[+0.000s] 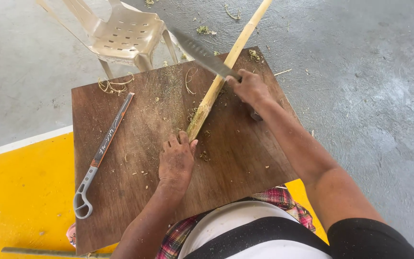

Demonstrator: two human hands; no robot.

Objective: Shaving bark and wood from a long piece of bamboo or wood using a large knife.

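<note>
A long pale bamboo stick [233,52] lies slanted across a dark wooden board [135,158] that rests on my lap. My left hand [177,160] grips the stick's near end and presses it on the board. My right hand [251,88] holds a large knife [201,55] by its handle, the blade laid against the stick's left side about halfway up the board. Fine shavings and dust speckle the board around the stick.
A grey-handled hand saw [102,152] lies on the board's left part. A beige plastic chair [120,33] stands beyond the board on the grey concrete floor. Yellow painted floor [20,192] is at the left, with another stick [49,251] at the bottom edge.
</note>
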